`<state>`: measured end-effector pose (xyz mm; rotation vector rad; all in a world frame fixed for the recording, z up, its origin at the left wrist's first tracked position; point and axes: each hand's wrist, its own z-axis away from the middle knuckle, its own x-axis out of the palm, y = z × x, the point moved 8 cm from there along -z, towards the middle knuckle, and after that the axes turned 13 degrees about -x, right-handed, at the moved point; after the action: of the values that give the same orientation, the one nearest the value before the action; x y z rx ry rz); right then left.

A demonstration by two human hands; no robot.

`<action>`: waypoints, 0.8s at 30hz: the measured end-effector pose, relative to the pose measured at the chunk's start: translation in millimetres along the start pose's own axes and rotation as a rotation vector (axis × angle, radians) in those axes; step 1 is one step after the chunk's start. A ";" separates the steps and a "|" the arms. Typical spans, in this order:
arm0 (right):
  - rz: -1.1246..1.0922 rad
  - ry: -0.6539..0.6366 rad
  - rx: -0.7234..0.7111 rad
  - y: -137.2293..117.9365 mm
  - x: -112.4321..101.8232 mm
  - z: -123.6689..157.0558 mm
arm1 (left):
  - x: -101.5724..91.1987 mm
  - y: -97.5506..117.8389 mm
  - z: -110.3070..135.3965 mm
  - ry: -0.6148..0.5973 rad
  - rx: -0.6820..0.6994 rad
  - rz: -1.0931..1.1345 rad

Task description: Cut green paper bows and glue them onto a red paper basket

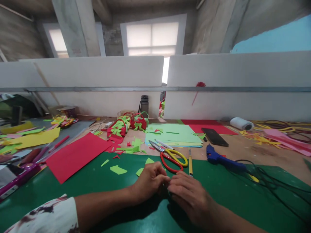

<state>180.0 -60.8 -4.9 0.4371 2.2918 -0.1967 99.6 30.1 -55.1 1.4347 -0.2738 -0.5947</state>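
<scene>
My left hand (pixel 152 180) and my right hand (pixel 190 196) meet over the green mat (pixel 116 207), fingertips pressed close together. Both are closed, and whatever they pinch is hidden by the fingers. Just beyond them lie scissors (pixel 172 161) with one red and one yellow handle, blades pointing away to the left. A yellow craft knife (pixel 190 163) rests to the right of the scissors. Light green paper scraps (pixel 118 170) are scattered left of my hands. Farther right is a blue glue gun (pixel 224 160) with a dark cord.
A red paper sheet (pixel 77 155) lies at left, near a purple tool (pixel 21 179). Behind are stacked pale green sheets (pixel 175 131), small red-and-green paper baskets (pixel 118 128), a dark bottle (pixel 144 105), a phone (pixel 214 137) and a white roll (pixel 241 123). White panels (pixel 109 72) stand along the back.
</scene>
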 end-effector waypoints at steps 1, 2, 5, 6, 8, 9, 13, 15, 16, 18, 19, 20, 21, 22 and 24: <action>0.008 0.000 0.028 4.9 -0.5 1.8 | -0.9 1.3 0.0 0.005 0.017 -0.017; 0.025 -0.002 0.044 10.0 -1.8 3.1 | -1.8 3.2 0.2 0.011 0.043 -0.049; 0.156 -0.045 0.112 33.2 -7.5 8.7 | -3.4 11.4 3.0 0.046 0.201 -0.270; 0.221 -0.076 0.173 45.3 -9.2 12.4 | -3.0 13.9 4.5 0.061 0.267 -0.366; 0.333 -0.143 0.337 72.1 -12.6 23.5 | -1.3 15.0 5.9 0.065 0.347 -0.504; 0.364 -0.174 0.422 84.2 -13.6 29.9 | -0.8 14.8 6.1 0.061 0.366 -0.544; 0.358 -0.279 0.620 109.4 -10.4 44.3 | 4.2 20.1 10.6 0.034 0.480 -0.664; 0.333 -0.320 0.675 112.5 -6.7 42.9 | 11.0 24.3 16.0 0.001 0.577 -0.730; 0.319 -0.339 0.697 113.3 -4.8 40.6 | 15.2 25.6 19.0 -0.020 0.627 -0.763; 0.284 -0.387 0.737 115.4 -0.5 35.1 | 23.5 25.4 23.2 -0.058 0.698 -0.834; 0.266 -0.416 0.757 116.8 1.2 32.7 | 27.0 23.9 23.8 -0.076 0.716 -0.866; 0.248 -0.447 0.776 118.3 2.2 31.0 | 29.3 22.4 23.6 -0.086 0.728 -0.890; 0.232 -0.478 0.794 119.6 2.3 29.9 | 30.4 20.8 22.4 -0.088 0.736 -0.908; 0.216 -0.509 0.807 120.3 1.5 29.5 | 30.3 19.1 20.2 -0.084 0.737 -0.924; 0.185 -0.568 0.812 119.4 -2.6 30.4 | 26.5 15.7 13.1 -0.063 0.731 -0.954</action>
<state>246.5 41.1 -24.5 0.8632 1.5250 -1.0300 118.1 5.2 -42.5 2.2543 0.2061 -1.4098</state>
